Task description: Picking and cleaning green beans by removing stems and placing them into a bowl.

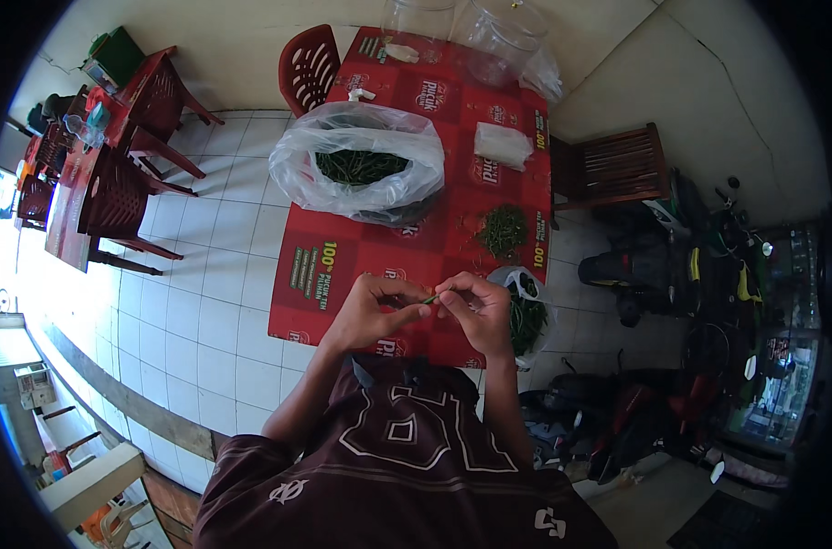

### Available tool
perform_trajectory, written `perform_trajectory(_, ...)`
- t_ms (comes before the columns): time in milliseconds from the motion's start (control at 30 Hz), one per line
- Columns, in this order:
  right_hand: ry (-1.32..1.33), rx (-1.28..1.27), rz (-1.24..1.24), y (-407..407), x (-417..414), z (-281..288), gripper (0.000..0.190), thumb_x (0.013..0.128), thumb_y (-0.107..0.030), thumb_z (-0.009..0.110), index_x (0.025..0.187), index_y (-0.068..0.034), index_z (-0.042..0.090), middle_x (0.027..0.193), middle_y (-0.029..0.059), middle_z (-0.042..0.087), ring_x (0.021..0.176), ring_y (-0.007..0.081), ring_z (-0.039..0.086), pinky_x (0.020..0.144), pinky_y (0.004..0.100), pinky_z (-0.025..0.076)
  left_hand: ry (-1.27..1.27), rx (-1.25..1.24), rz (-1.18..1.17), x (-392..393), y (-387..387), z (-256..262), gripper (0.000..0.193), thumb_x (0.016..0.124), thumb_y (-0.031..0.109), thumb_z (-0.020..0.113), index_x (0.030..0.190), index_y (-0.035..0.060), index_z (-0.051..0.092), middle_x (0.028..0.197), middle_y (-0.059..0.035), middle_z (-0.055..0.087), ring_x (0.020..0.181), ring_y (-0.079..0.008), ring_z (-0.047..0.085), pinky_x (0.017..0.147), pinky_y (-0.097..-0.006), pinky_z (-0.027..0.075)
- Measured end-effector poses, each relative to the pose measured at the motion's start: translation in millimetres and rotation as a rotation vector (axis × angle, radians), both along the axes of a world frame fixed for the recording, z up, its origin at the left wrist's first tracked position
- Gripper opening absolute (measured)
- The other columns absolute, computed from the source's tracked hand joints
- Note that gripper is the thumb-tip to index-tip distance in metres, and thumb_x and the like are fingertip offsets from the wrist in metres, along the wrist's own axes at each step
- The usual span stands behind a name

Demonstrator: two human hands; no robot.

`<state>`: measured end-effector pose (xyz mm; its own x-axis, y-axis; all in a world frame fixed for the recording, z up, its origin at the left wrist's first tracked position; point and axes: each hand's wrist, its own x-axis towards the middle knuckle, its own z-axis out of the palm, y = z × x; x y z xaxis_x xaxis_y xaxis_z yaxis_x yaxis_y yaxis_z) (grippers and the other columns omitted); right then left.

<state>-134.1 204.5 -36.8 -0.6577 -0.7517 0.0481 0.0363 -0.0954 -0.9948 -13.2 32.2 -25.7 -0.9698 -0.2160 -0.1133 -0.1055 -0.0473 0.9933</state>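
Note:
Between the fingertips of my left hand [381, 309] and my right hand [479, 309] is a small green vegetable piece [430, 299], pinched from both sides above the near edge of the red table [361, 247]. Beyond my hands, a large clear plastic bag [416, 175] stands with its mouth spread around dark green vegetables [361, 167]. A loose heap of green trimmings [502, 232] lies on the tabletop at the right. Beside my right hand, a smaller plastic bag [547, 291] holds more green vegetables [525, 322].
A folded stack of clear plastic [503, 145] lies at the table's right. Clear containers [501, 41] stand at its far end. A red plastic chair [309, 68] is at the far left corner, a wooden chair [618, 165] at the right. Motorcycles [635, 267] are parked farther right.

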Motion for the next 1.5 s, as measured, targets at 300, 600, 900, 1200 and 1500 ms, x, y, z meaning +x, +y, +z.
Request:
perform_trajectory(300, 0.203, 0.124, 0.054, 4.3, -2.1, 7.3, 0.006, 0.092, -0.001, 0.068, 0.095, 0.004, 0.069, 0.088, 0.0077, 0.068, 0.067, 0.0102, 0.065, 0.061, 0.024, 0.051, 0.023, -0.262, 0.022, -2.0, 8.0, 1.2, 0.019, 0.08, 0.009, 0.08, 0.097, 0.0017, 0.077, 0.086, -0.0102, 0.075, 0.078, -0.0183, 0.072, 0.075, -0.0308, 0.057)
perform_trajectory(600, -0.479, 0.131, 0.042, 11.0, 0.1, -13.9, 0.014, 0.095, -0.015, 0.067, 0.089, -0.003, 0.07, 0.074, 0.0009, 0.065, 0.062, 0.009, 0.063, 0.056, 0.0207, 0.042, 0.321, -0.541, 0.115, -4.5, 16.0, -20.8, 0.016, 0.071, 0.001, 0.079, 0.087, 0.0023, 0.075, 0.081, -0.0116, 0.072, 0.073, -0.0285, 0.069, 0.068, -0.0377, 0.054)
perform_trajectory(900, -0.575, 0.123, -0.072, 8.7, 13.0, -27.9, 0.014, 0.096, -0.016, 0.066, 0.09, -0.003, 0.069, 0.074, 0.0023, 0.064, 0.059, 0.0096, 0.061, 0.057, 0.023, 0.045, 0.032, -0.158, 0.076, 4.5, 21.2, -22.6, 0.014, 0.078, 0.003, 0.079, 0.091, -0.001, 0.077, 0.082, -0.0112, 0.075, 0.073, -0.017, 0.071, 0.07, -0.0305, 0.057)
perform_trajectory(1200, -0.519, -0.334, -0.412, 69.0, -65.9, 4.9, 0.012, 0.096, -0.013, 0.063, 0.09, -0.004, 0.067, 0.08, 0.0059, 0.065, 0.062, 0.0158, 0.063, 0.057, 0.0284, 0.051, -0.087, 0.23, -0.107, 44.4, 10.2, -53.7, 0.012, 0.085, 0.004, 0.077, 0.092, -0.0044, 0.075, 0.082, -0.0094, 0.075, 0.076, -0.0141, 0.071, 0.071, -0.0276, 0.056)
perform_trajectory(1500, -0.214, 0.563, -0.284, 41.9, -58.5, -100.2, 0.018, 0.093, -0.017, 0.072, 0.089, 0.0, 0.068, 0.076, 0.0046, 0.069, 0.059, 0.0126, 0.069, 0.048, 0.0232, 0.049, -0.024, 0.546, -0.031, 35.9, 0.8, -40.5, 0.015, 0.089, 0.005, 0.074, 0.101, -0.0049, 0.073, 0.087, -0.0105, 0.075, 0.079, -0.0129, 0.07, 0.073, -0.0275, 0.057)
